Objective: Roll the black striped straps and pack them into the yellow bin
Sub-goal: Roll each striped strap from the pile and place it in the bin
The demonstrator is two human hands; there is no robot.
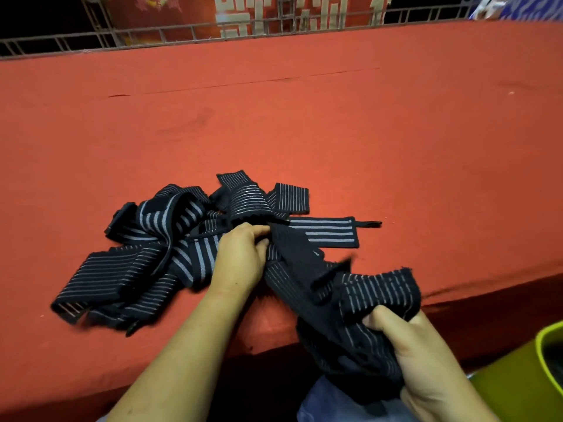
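tabletop (335,123) in red cloth, open room back to a metal railing (182,32), black striped straps (152,239) heaped near the front edge, yellow bin (511,391) low right past it, contents unclear, left hand (240,257) pinching one long strap (304,269) at the heap, right hand (426,360) fisted round its bunched near end

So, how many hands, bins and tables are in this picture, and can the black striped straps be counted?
Hands: 2, left hand and right hand
Yellow bin: 1
Red table: 1
Striped straps: tangled heap, count cannot be told
Total: 4, straps aside
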